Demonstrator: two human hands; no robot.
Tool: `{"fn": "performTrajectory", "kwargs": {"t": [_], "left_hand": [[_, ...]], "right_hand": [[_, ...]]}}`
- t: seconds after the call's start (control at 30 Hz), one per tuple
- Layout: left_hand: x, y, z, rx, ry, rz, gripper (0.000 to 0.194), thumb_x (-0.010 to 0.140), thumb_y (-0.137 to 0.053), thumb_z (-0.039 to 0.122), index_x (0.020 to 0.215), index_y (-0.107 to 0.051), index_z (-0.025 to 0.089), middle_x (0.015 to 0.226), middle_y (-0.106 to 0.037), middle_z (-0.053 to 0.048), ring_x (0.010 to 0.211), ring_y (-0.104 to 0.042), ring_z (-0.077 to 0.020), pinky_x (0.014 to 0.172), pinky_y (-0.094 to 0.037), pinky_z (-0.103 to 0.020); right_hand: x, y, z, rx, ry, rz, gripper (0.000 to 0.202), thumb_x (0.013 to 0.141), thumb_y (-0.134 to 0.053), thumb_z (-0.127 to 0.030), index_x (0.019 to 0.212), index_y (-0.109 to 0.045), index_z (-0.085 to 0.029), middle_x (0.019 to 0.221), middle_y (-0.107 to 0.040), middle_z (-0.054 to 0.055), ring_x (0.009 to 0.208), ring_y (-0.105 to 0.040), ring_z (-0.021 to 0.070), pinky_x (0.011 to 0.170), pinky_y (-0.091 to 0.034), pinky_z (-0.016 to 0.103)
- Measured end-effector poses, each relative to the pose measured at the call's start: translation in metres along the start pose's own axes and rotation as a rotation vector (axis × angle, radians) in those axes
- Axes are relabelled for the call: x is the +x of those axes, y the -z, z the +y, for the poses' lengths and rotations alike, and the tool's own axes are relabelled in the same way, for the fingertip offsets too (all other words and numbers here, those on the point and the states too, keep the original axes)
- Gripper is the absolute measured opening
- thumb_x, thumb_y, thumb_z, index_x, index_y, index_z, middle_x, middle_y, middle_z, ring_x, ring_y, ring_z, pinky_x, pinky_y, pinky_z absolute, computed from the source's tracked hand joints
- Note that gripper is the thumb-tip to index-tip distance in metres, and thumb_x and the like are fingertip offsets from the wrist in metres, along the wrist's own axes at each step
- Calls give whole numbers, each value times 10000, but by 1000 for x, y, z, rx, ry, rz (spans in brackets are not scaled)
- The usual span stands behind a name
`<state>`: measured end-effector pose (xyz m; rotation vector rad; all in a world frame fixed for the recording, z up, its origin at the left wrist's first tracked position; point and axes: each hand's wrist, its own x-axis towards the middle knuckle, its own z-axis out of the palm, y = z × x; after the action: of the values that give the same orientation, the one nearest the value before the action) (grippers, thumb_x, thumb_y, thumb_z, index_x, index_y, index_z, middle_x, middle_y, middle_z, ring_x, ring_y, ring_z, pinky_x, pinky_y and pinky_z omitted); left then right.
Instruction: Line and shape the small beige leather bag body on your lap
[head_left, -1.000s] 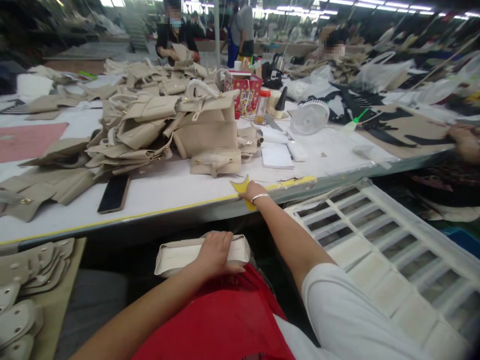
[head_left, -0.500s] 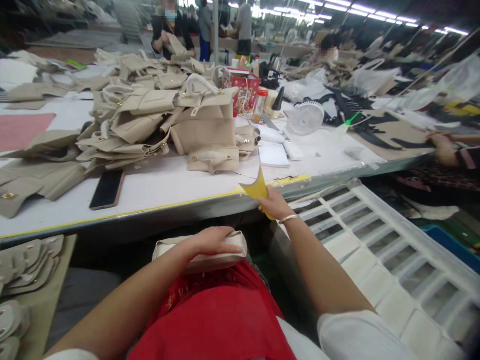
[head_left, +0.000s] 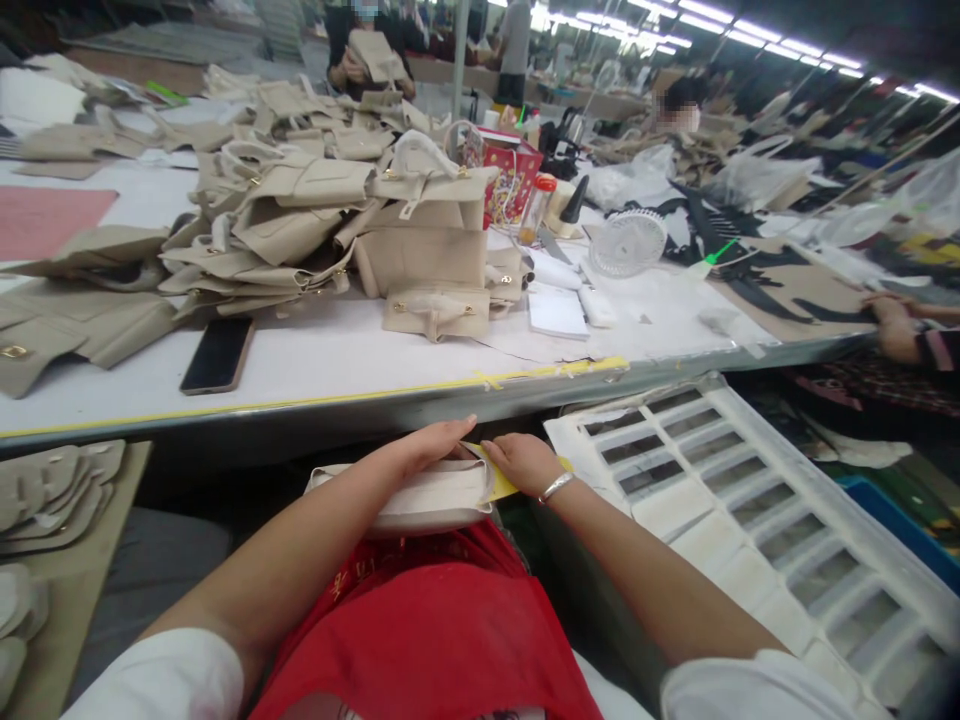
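Note:
On my lap lies a pale beige, box-shaped bag body (head_left: 427,492), its whitish side facing up. My left hand (head_left: 439,440) reaches across it and grips its far right edge, thumb stretched out and the other fingers partly hidden. In my right hand (head_left: 525,463), which wears a silver bangle, is a thin yellow sheet piece (head_left: 501,486), pinched and held against the bag's right end. Both hands are close together at that corner.
The white table (head_left: 322,375) ahead bears a heap of beige handbags (head_left: 300,215), a phone (head_left: 217,355), a small fan (head_left: 628,242) and a jar (head_left: 536,210). A white slatted crate (head_left: 720,500) stands right. Cut pieces lie on a board (head_left: 94,570) left. A co-worker's hand (head_left: 896,325) is far right.
My right hand has brought the yellow piece from the table edge down and left to the bag's right end. My left hand has shifted to the bag's far right edge.

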<state>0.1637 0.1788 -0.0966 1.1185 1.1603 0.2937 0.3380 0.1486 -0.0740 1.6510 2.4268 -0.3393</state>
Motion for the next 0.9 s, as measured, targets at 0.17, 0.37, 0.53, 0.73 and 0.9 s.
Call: {"fn": "performTrajectory", "kwargs": {"t": [0.17, 0.37, 0.53, 0.73, 0.9], "left_hand": [[0, 8, -1, -21, -51, -188, 468, 752, -533, 552, 950, -648, 143, 909, -682, -61, 832, -605, -201, 749, -440, -291], [3, 23, -12, 242, -156, -345, 523, 731, -505, 633, 930, -679, 182, 977, -666, -25, 902, -557, -188, 820, -397, -254], [2, 25, -18, 311, -171, -390, 518, 769, -466, 612, 943, -656, 163, 924, -654, -25, 846, -545, -172, 798, -401, -250], [-7, 25, -16, 385, -156, -385, 468, 813, -434, 554, 917, -645, 149, 888, -642, -22, 805, -529, -158, 765, -396, -235], [-15, 24, -11, 392, -154, -389, 441, 805, -449, 533, 925, -653, 161, 886, -649, -16, 798, -537, -162, 765, -401, -243]], "right_hand": [[9, 2, -7, -82, 50, 6, 617, 937, -120, -461, 793, -653, -188, 810, -685, 79, 759, -628, 202, 627, -375, 276], [8, 1, -7, -118, 106, 3, 594, 936, -132, -453, 809, -648, -188, 812, -683, 79, 767, -633, 207, 630, -393, 278], [8, 1, -10, -124, 151, 32, 569, 938, -156, -444, 798, -648, -193, 802, -684, 72, 756, -634, 205, 621, -397, 274], [8, -3, -13, -112, 172, 26, 557, 942, -156, -441, 806, -635, -191, 823, -682, 71, 769, -631, 198, 634, -401, 268], [9, -8, -12, -119, 210, 19, 561, 947, -132, -435, 825, -621, -190, 840, -679, 74, 784, -630, 204, 638, -401, 276]]}}
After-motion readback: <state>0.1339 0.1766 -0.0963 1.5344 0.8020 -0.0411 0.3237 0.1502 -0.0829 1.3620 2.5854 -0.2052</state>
